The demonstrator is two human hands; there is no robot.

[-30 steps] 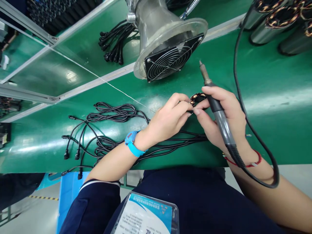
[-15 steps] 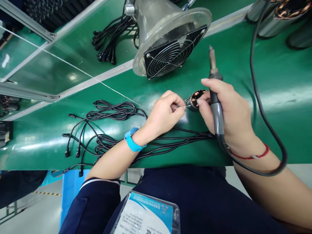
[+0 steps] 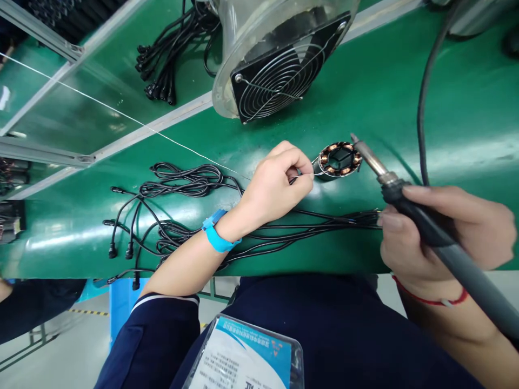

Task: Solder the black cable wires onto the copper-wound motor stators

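Observation:
My left hand is closed in a pinch on thin silvery solder wire, just left of a motor stator. A pale strand runs from the upper left down to this hand. The stator lies on the green bench, its ring of copper windings facing me and its dark bore visible. My right hand is wrapped round the dark grip of a soldering iron. The iron points up and left, its tip close to the stator's right rim; whether they touch I cannot tell.
Black cables lie coiled and stretched along the bench below the stator. A fan in a metal hood stands behind. More black cables hang at the back left. The iron's cord loops on the right.
My right hand has moved right and down from the stator, swinging the iron from upright to a slant with its tip by the rim. The stator's face is now uncovered. My left hand stays nearly put.

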